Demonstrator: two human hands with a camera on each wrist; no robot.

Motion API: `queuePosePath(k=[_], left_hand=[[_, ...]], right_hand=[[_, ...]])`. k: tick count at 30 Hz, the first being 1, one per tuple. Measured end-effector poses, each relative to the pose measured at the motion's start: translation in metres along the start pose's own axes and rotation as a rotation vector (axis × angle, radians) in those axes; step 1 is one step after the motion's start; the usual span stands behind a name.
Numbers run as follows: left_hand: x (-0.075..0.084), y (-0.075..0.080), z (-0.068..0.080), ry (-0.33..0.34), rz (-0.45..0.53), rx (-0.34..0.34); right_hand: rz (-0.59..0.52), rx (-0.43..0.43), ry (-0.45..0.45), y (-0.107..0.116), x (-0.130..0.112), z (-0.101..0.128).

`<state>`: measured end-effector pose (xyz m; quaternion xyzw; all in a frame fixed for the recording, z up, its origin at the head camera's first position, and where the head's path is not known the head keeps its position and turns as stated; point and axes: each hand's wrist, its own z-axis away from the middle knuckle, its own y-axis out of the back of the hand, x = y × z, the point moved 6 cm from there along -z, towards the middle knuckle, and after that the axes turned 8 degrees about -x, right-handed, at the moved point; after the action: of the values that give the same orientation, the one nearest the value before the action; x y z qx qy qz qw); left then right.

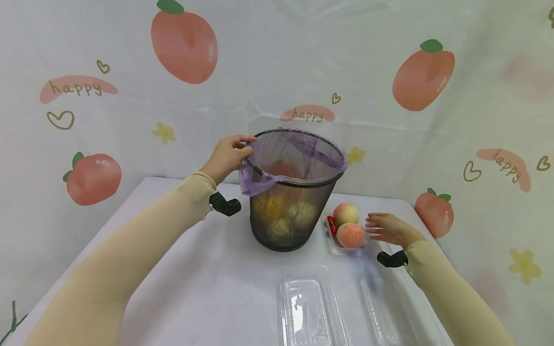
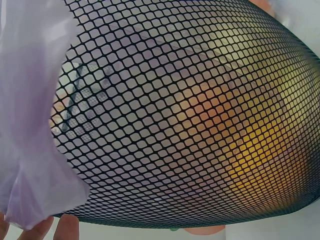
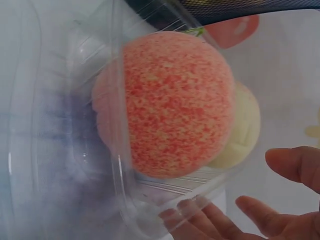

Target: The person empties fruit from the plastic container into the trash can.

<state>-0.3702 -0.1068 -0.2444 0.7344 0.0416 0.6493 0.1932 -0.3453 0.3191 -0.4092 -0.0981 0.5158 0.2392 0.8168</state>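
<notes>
A black mesh wastebasket (image 1: 283, 216), lined with a thin purple plastic bag (image 1: 259, 180), stands tilted on the table. At its left rim my left hand (image 1: 229, 156) pinches the edge, bag included, between thumb and fingers. Yellow and reddish round things (image 2: 255, 150) show blurred through the mesh. To the right, a clear plastic tray (image 1: 335, 249) holds two peaches (image 1: 351, 235) and a small red thing (image 1: 332, 226). My right hand (image 1: 391, 228) is beside the tray with fingers extended, holding nothing. Whether its fingertips touch the tray's wall, I cannot tell.
A clear plastic container (image 1: 305, 307) lies at the front of the white table (image 1: 207, 283). Another clear container (image 1: 385, 302) lies to its right, below my right forearm. Behind the table hangs a white cloth (image 1: 277, 57) printed with fruit.
</notes>
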Motion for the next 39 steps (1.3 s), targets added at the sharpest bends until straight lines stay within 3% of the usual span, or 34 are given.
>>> queuePosePath(k=[9, 39], left_hand=[[0.001, 0.001, 0.001, 0.003, 0.002, -0.009], [0.002, 0.0, 0.001, -0.004, -0.002, 0.004]], right_hand=[[-0.068, 0.017, -0.127, -0.008, 0.01, -0.013], [-0.007, -0.066, -0.131, -0.011, 0.006, -0.006]])
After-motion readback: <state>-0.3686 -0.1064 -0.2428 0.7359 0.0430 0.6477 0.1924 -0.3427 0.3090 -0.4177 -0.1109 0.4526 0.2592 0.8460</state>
